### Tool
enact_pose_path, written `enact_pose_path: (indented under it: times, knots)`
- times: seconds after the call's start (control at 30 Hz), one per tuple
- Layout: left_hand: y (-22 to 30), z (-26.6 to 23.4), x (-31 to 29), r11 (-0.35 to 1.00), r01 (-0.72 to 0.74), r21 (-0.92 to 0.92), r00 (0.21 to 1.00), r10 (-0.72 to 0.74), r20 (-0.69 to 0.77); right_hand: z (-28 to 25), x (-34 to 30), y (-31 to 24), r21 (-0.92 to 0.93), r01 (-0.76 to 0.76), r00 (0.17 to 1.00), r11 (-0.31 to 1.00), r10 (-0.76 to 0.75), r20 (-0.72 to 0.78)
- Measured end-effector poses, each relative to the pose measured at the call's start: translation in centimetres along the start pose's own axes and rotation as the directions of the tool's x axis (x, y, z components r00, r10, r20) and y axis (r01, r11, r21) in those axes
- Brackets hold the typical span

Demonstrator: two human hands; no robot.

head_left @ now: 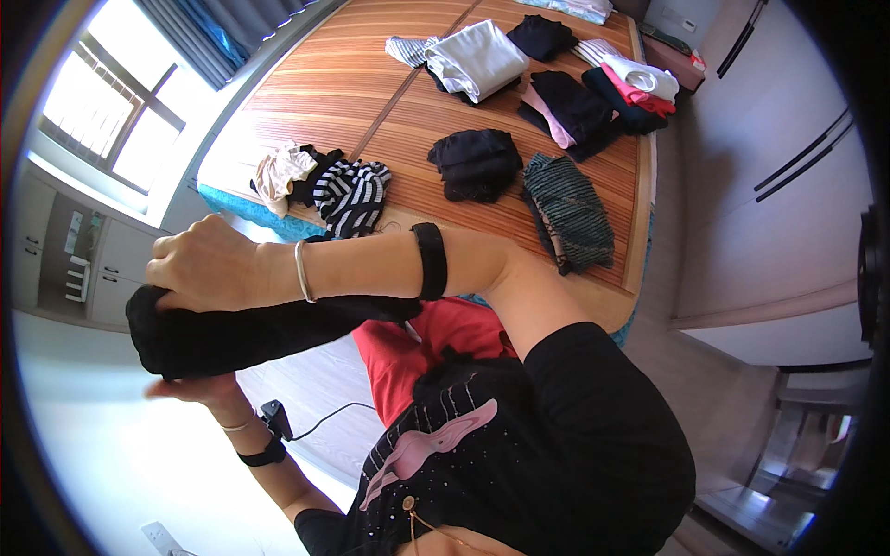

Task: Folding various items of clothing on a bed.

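My right hand [206,269] reaches across my body to the left and grips the top of a black garment [250,338], which is bunched into a long roll. A silver bangle and a black band sit on that forearm. My left hand [185,387] is under the same garment, holding it from below, with only the fingers and wrist showing; a black wristband is on that wrist. The garment hangs in the air over the floor, to the left of my red trousers [408,347].
A bed with a wooden slat mat [371,83] lies ahead, carrying several folded piles: a black pile [476,162], a dark green striped piece [570,211], a white one [475,57], and loose striped clothes [348,193]. A window is at left, wardrobe doors at right, and a black cable [306,424] on the floor.
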State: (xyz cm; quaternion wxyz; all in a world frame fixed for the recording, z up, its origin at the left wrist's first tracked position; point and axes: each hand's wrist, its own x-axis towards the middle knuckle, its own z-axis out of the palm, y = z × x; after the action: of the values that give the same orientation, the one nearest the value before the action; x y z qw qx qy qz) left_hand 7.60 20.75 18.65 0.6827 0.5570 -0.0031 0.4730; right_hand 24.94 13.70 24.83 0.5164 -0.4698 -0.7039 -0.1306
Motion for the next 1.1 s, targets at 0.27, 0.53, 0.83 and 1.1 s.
enact_pose_path:
  times: [0.27,0.53,0.83,1.1]
  knots:
    - [-1.7,-4.0,0.7,0.814,0.194,0.548,0.964,-0.055,-0.26,1.0,0.5,0.9,0.163,-0.1,0.994,0.981,0.106,-0.029]
    - [5.3,2.9,7.4,0.877,0.479,-0.022,0.854,-0.472,-0.22,0.6,-5.4,2.1,0.654,-0.182,0.967,0.734,0.253,-0.016]
    - [10.2,-1.5,8.5,0.914,0.395,0.093,0.894,-0.359,-0.268,7.2,-17.7,2.8,0.617,-0.569,0.804,0.544,0.21,0.556]
    - [13.2,-4.3,6.9,0.941,0.287,0.181,0.946,-0.249,-0.206,6.8,-22.8,1.4,0.528,-0.528,0.834,0.665,0.289,0.47]
